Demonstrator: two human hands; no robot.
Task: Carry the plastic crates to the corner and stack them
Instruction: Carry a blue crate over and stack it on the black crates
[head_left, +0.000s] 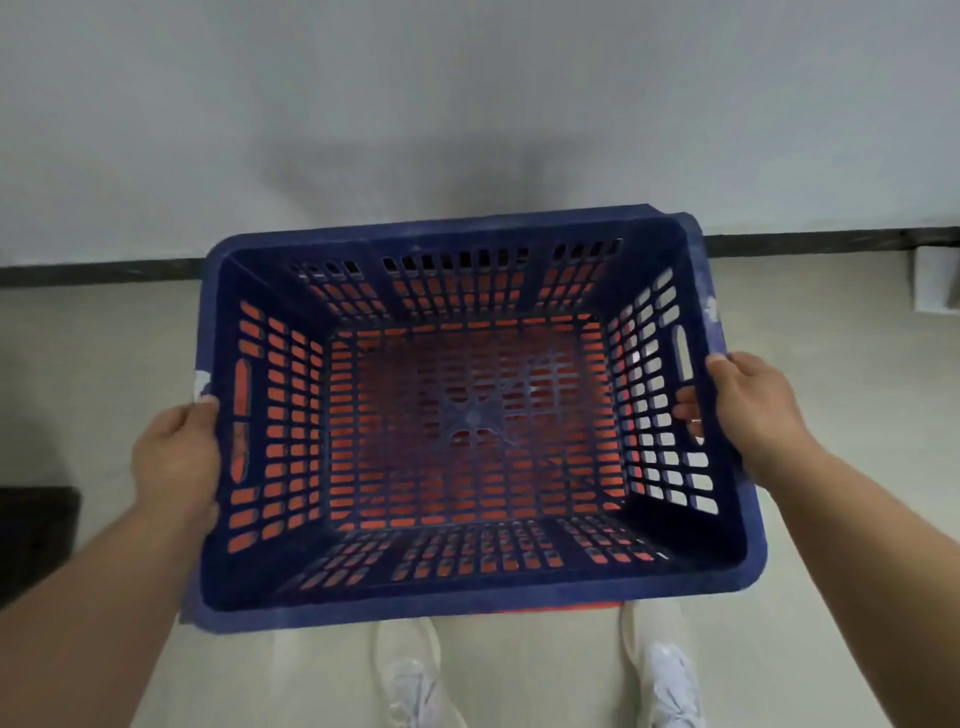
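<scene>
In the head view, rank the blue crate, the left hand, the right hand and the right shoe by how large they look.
1. blue crate, by far.
2. left hand and right hand: alike, so no ranking.
3. right shoe, though the frame edge cuts it off.

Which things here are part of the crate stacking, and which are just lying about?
Part of the job:
- blue crate, held at both sides
- orange crate showing through its slots, underneath
- left hand gripping the left rim
- right hand, fingers through the right handle slot

Just lying about:
- white object by the wall
- dark object on the floor, left
</scene>
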